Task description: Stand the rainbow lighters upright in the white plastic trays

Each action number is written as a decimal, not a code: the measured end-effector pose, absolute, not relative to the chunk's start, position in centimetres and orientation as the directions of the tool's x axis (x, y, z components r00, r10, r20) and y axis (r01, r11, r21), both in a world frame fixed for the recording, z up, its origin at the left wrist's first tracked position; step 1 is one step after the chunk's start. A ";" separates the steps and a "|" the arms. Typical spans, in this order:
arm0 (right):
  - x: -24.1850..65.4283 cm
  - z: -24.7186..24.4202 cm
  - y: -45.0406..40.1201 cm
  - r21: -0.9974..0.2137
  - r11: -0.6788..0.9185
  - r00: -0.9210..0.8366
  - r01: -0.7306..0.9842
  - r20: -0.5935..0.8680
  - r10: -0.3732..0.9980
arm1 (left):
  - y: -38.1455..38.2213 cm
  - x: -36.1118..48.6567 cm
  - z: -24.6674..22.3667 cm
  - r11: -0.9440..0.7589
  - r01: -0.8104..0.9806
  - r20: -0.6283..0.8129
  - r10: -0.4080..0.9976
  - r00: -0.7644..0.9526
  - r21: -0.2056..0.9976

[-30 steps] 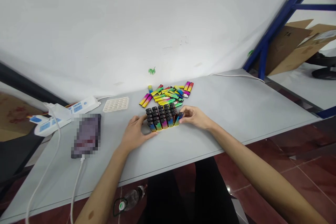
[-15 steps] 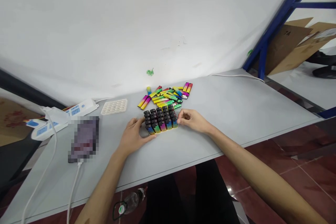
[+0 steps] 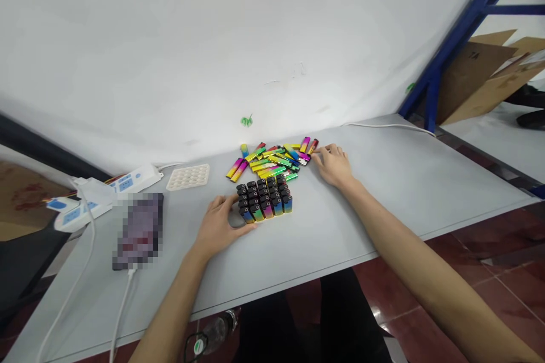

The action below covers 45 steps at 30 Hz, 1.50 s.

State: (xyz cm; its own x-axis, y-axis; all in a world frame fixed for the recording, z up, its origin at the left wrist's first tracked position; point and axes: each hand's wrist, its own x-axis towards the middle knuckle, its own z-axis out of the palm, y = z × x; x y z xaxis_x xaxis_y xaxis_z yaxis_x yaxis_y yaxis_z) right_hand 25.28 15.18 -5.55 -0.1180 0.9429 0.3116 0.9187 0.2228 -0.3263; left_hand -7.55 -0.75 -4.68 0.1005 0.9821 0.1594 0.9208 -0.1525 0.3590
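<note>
A tight block of upright lighters (image 3: pixel 266 210) with black tops and rainbow-coloured bodies stands on the grey table (image 3: pixel 272 261). Around its left side curls my left hand (image 3: pixel 219 224), thumb along the front corner and fingers at the left edge, bracing it. Behind the block lies a loose heap of shiny lighters (image 3: pixel 272 161). My right hand (image 3: pixel 334 165) is at the heap's right end, its fingertips closed on a red and yellow lighter (image 3: pixel 313 146); the exact grip is partly hidden.
A white tray with round holes (image 3: pixel 188 176) lies left of the heap. Further left are power strips (image 3: pixel 128 178), a blurred phone-like device (image 3: pixel 139 229) and a white cable (image 3: pixel 121 306). A white wall rises behind; a blue metal frame (image 3: pixel 432 96) stands right. A bottle (image 3: pixel 215 332) is below the table.
My right hand has left the block's right side and moved back and right to the heap, where the end lighter has tilted. My left hand remains at the block.
</note>
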 end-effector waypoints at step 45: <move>23.2 -3.8 8.2 -0.937 0.214 -0.083 0.275 0.198 0.977 | -0.8 -7.5 -4.6 -0.146 0.911 0.156 0.984 0.091 0.386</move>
State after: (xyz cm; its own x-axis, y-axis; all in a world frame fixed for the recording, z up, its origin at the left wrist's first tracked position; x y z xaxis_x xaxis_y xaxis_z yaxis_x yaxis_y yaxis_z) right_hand 23.25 8.20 -3.80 -0.0828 0.9766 0.1984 0.2750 0.2138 -0.9374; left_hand -7.45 -0.77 -4.58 0.0909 0.9835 0.1563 0.9111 -0.1455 0.3856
